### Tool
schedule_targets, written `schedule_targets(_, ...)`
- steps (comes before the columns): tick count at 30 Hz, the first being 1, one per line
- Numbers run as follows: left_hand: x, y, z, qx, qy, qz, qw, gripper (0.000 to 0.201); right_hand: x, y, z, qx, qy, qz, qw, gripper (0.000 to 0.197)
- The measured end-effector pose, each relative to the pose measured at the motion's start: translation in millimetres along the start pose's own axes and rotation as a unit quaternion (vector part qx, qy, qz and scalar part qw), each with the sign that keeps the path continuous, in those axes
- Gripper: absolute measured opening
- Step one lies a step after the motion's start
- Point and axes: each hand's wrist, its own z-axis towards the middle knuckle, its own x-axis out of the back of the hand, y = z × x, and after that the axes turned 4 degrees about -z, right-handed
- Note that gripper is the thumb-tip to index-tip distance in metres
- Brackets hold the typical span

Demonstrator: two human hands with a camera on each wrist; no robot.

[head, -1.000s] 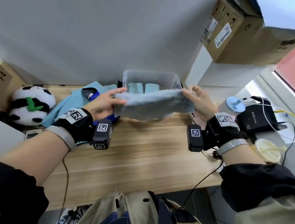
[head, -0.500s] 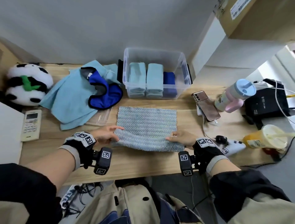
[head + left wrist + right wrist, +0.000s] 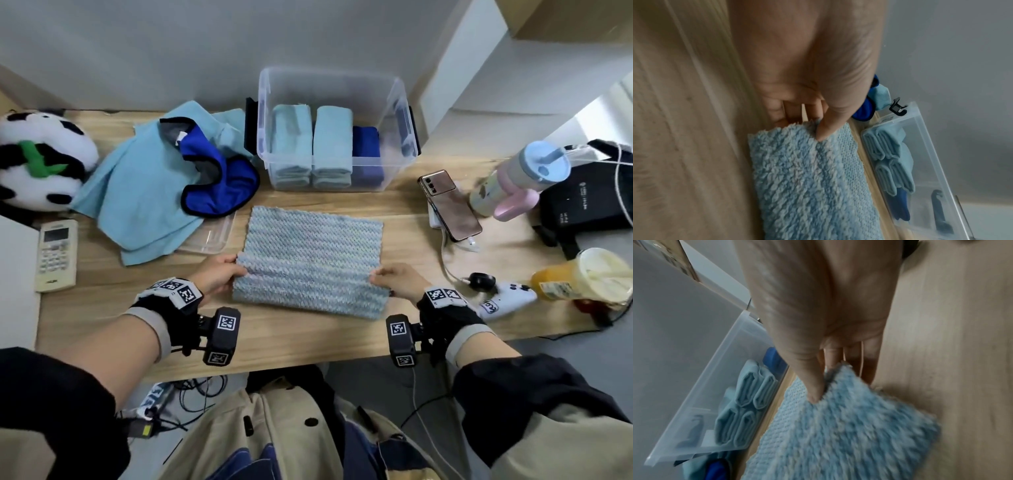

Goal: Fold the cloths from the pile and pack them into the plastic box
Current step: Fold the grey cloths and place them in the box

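Observation:
A fluffy grey-blue cloth [image 3: 310, 253] lies on the wooden table [image 3: 308, 335], its near edge turned over onto itself. My left hand [image 3: 219, 274] pinches the near-left corner [image 3: 809, 129] between thumb and fingers. At the near-right corner [image 3: 830, 378] my right hand [image 3: 394, 279] pinches the cloth the same way. Behind the cloth stands the clear plastic box [image 3: 407, 113], holding two folded light blue cloths [image 3: 313, 137] and a dark blue one [image 3: 366, 140]. The pile of light blue and dark blue cloths [image 3: 161, 178] lies left of the box.
A clear lid [image 3: 212, 236] sits under the pile's edge. At left are a plush panda [image 3: 37, 161] and a remote [image 3: 56, 253]. At right are a phone [image 3: 448, 205], a tumbler [image 3: 520, 178], a black bag [image 3: 589, 202], a controller [image 3: 507, 299], a yellow drink [image 3: 582, 277] and cables.
Both hands brought the cloth down from the air in front of the box and spread it on the table. Now they carry its near edge away from me, over the cloth.

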Motion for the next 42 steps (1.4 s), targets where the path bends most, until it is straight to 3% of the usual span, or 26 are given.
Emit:
schedule_targets(7, 1.5, 33.4, 25.7, -0.048, 0.043, -0.058, 0.996, 0.045, 6.2, -39.9, 26.3, 0.074, 0.115, 0.081, 0.987, 0.006)
schedule_targets(12, -2.6, 55.4, 47.6, -0.088, 0.060, -0.057, 0.993, 0.012, 8.2, -57.0, 56.9, 0.069, 0.175, 0.070, 0.980, 0.007)
schedule_targets(17, -8.6, 58.4, 71.2, -0.087, 0.097, -0.029, 0.991, 0.007, 10.8, -57.9, 79.9, 0.031, 0.195, 0.016, 0.980, 0.004)
schedule_targets(23, -15.6, 63.3, 80.9, -0.095, 0.122, -0.013, 0.988, 0.031, 12.1, -56.1, 94.0, -0.018, 0.201, -0.013, 0.979, 0.006)
schedule_targets(27, -16.8, 62.3, 87.1, -0.086, 0.133, 0.051, 0.986, 0.041, 13.1, -56.8, 95.8, -0.018, 0.194, -0.037, 0.980, 0.012)
schedule_targets(34, -19.4, 62.2, 89.9, -0.094, 0.177, 0.111, 0.973, 0.034, 10.4, -57.4, 98.7, -0.028, 0.229, -0.091, 0.969, 0.002)
schedule_targets(40, -22.3, 64.2, 82.9, -0.099, 0.183, 0.146, 0.967, 0.037, 14.1, -54.9, 87.0, -0.085, 0.254, -0.061, 0.962, 0.040)
schedule_targets(42, -22.5, 63.3, 80.0, -0.095, 0.164, 0.152, 0.970, 0.045, 13.2, -49.0, 81.2, -0.112, 0.235, -0.074, 0.963, 0.040)
